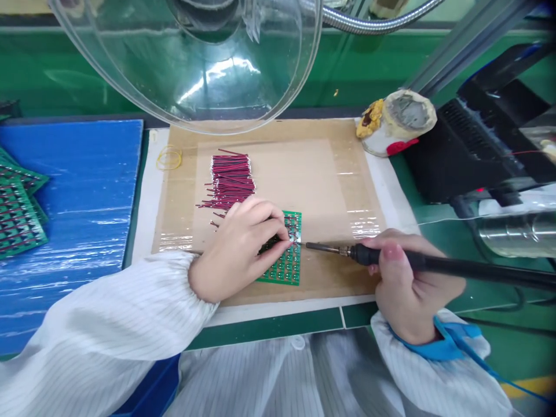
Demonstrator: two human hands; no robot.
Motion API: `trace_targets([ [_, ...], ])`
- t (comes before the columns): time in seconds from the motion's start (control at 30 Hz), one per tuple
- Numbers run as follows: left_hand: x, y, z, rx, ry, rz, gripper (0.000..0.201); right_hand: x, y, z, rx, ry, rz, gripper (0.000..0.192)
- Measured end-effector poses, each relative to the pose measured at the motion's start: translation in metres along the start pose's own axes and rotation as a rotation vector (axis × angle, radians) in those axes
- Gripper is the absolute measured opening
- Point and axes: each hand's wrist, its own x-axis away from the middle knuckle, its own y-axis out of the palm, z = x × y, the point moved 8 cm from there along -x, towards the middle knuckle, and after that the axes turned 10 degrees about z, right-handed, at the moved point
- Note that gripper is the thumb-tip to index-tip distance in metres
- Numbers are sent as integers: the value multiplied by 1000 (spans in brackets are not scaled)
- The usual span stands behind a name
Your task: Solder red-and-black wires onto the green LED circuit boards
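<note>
A green circuit board (282,273) with rows of small solder pads lies on the brown sheet, partly covered by my left hand (245,246). That hand's thumb and forefinger are pinched over the board on a short red-and-black wire, mostly hidden by the fingers. My right hand (406,284) grips a black soldering iron (365,255), whose tip meets the board right beside the left fingertips. Just beyond the left hand lies a bundle of short red-and-black wires (232,179) with bared ends.
A clear round lens (286,87) hangs over the back. Behind the right hand stand a white pot (373,142) and a black soldering stand (443,150). More wired boards (19,220) rest on a blue board (91,197) at left, near a yellow rubber band (169,168).
</note>
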Motion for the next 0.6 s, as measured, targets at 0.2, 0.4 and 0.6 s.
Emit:
trace_targets([
  [0.2,0,1,-2,4,-25,-8,8,1,0,1,-9,-3,-8,12],
  [0.4,0,1,-2,2,-18,-14,7,2,1,3,-11,-5,-33,10],
  [0.6,0,1,-3,-3,-25,-16,8,0,-1,-1,-53,2,32,15],
])
